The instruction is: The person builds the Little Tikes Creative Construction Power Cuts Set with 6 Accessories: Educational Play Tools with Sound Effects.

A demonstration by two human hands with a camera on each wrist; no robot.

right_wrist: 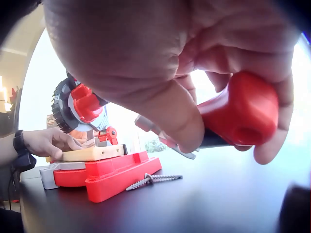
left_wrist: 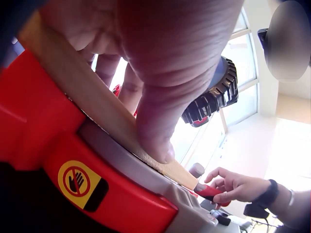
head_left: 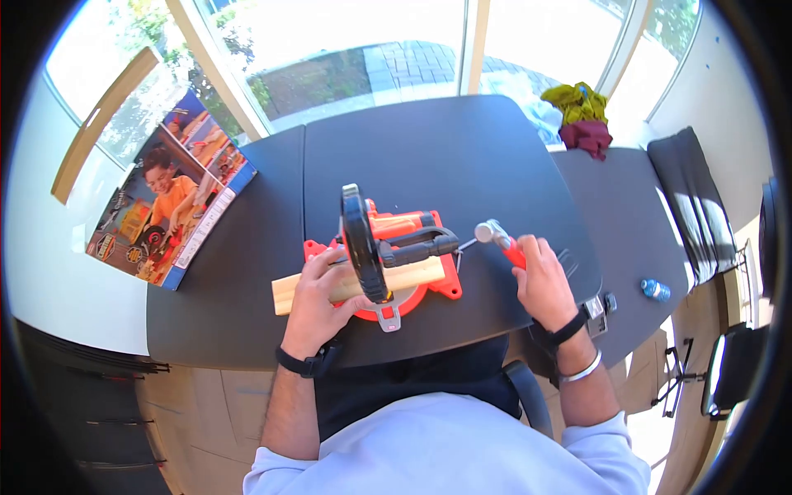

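A red and black toy miter saw stands on the dark table; its toothed black wheel (head_left: 360, 243) rises above the red base (head_left: 450, 285). Across the base lies a pale wooden board (head_left: 285, 295). My left hand (head_left: 310, 309) holds this board left of the wheel, thumb (left_wrist: 158, 128) on the near side and fingers over the far side. In my right hand (head_left: 546, 282) is a toy hammer (right_wrist: 243, 114), gripped by its red handle, its grey head (head_left: 488, 233) pointing toward the saw. Two grey toy screws (right_wrist: 153, 180) lie crossed on the table beside the base.
A large picture box (head_left: 165, 198) stands at the table's left. Bunched yellow-green and maroon cloths (head_left: 582, 107) lie at the back right, and a small blue bottle (head_left: 655, 289) rests on the right-hand table. Windows run along the far side.
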